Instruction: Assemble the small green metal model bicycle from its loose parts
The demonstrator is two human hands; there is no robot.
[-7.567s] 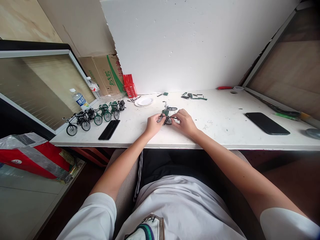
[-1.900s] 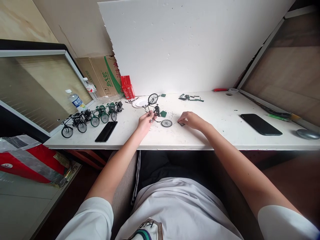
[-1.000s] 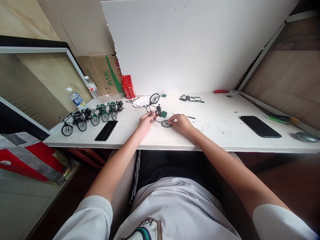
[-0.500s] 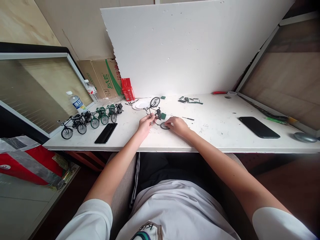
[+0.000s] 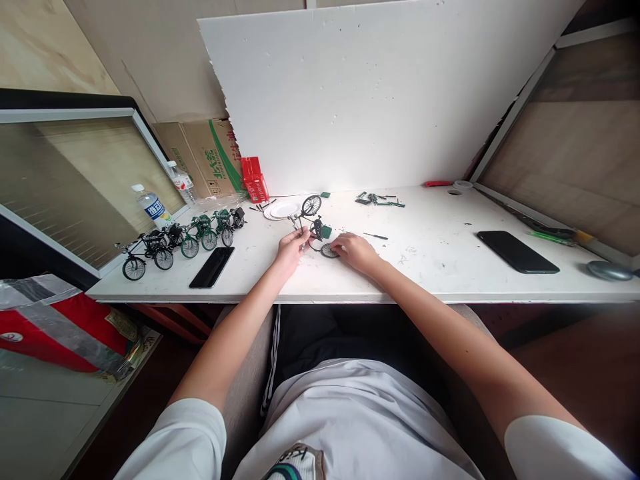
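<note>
A small black model bicycle (image 5: 311, 204) is held on its side above the white table (image 5: 420, 273), one wheel pointing away from me. My left hand (image 5: 292, 251) is closed around its frame. Close by on the right, my right hand (image 5: 356, 251) pinches the edge of the bicycle's near wheel (image 5: 327, 251), its fingertips partly hiding the rim. A green flat piece (image 5: 327, 231) shows just beyond, between the hands. A thin dark screwdriver-like tool (image 5: 376, 236) lies past my right hand.
Several finished-looking model bicycles (image 5: 163, 259) stand at left, near a phone (image 5: 213, 267) and bottles (image 5: 153, 205). Behind are white plates (image 5: 281, 211), a red box (image 5: 255, 180) and loose green parts (image 5: 380, 200). Another phone (image 5: 517, 252) and a mouse (image 5: 609, 270) lie at right.
The camera view has shifted very slightly. Both hands keep their places on the bicycle, with the far wheel only minutely shifted.
</note>
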